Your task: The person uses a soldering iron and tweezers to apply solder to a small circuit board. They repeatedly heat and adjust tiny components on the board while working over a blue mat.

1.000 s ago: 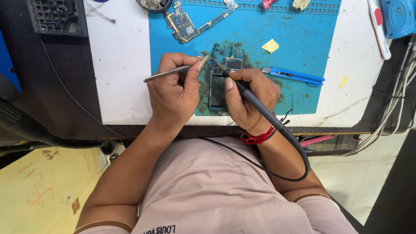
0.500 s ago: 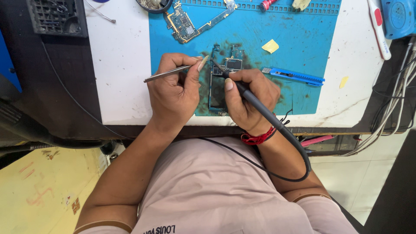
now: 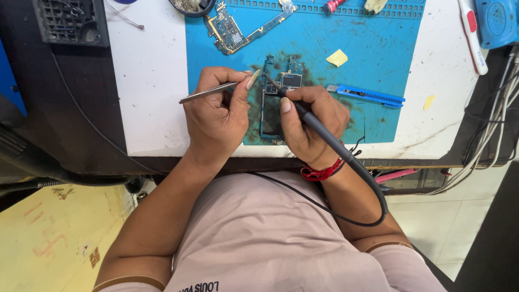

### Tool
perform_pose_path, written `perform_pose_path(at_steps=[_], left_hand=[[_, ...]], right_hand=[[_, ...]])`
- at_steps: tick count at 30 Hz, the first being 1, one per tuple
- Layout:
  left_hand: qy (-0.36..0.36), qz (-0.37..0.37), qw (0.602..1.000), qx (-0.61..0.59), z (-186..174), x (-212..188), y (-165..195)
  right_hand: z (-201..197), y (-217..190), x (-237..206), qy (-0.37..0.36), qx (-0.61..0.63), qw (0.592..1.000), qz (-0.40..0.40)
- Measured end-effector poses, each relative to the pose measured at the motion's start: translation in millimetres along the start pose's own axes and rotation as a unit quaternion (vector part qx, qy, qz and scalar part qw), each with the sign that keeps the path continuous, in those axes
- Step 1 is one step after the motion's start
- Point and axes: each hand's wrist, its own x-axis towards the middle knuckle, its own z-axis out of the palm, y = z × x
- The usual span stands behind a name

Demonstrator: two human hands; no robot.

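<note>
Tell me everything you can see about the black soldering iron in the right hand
The black pen-shaped soldering iron is held like a pencil in the right hand, its fingers wrapped around the grip. Its thin metal tip slants up and left onto the dark circuit board on the blue mat. The matt handle runs down over the wrist, past red thread bands, into a black cable that loops across the pink shirt. No smoke shows.

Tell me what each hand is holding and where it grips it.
The left hand pinches metal tweezers near their tip end. The right hand holds a black soldering iron pen-style, low on its handle near the tip.
</note>
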Motion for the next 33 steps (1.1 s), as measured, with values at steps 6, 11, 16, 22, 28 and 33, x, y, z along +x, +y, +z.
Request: perform_pose_path(at_steps=[6, 11, 16, 22, 28, 33], left_hand=[[0.000, -0.003, 1.000, -0.001, 2.9, -1.2, -4.5], [0.001, 0.002, 1.000, -0.002, 3.6, -0.6, -4.9], [-0.003, 0.006, 1.000, 0.002, 3.3, -0.5, -5.0], [-0.001, 0.006, 1.000, 0.011, 4.6, -0.4, -7.0], [0.000, 0.005, 1.000, 0.007, 4.5, -2.1, -9.4], [0.001, 0.006, 1.000, 0.007, 5.1, -1.7, -9.3]], right_hand=[[1.2, 5.1, -1.5, -0.001, 0.005, 1.000, 0.003], [1.2, 4.9, -0.7, -0.003, 0.002, 1.000, 0.005], [0.8, 4.2, -0.4, -0.006, 0.001, 1.000, 0.008], [2.6, 7.1, -1.8, -0.003, 0.005, 1.000, 0.007], [3.0, 8.7, -3.5, -0.002, -0.007, 1.000, 0.004], [2.9, 8.4, -4.0, 0.014, -0.001, 1.000, 0.007]])
